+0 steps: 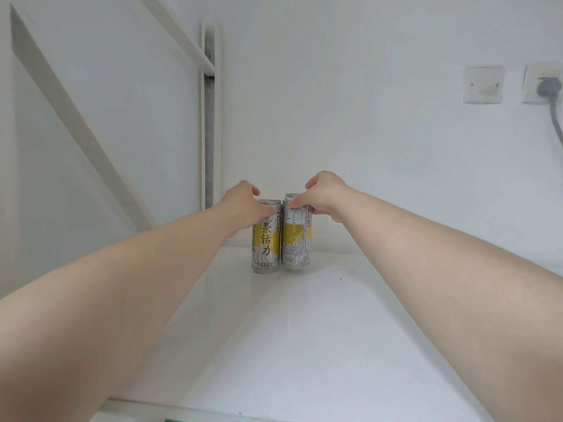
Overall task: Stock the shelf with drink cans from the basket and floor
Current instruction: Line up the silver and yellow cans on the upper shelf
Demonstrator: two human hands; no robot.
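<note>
Two silver and yellow drink cans stand upright side by side, touching, at the back of the white shelf (pixel 304 345). My left hand (pixel 243 202) grips the top of the left can (pixel 265 248). My right hand (pixel 323 193) grips the top of the right can (pixel 296 242). Both arms reach forward over the shelf. The basket and floor are out of view.
A white wall rises right behind the cans. A vertical white shelf post (pixel 209 117) stands to the back left, with a slanted brace (pixel 76 117) beside it. On the wall at right are a switch plate (pixel 483 85) and a socket with a grey plug (pixel 548 86).
</note>
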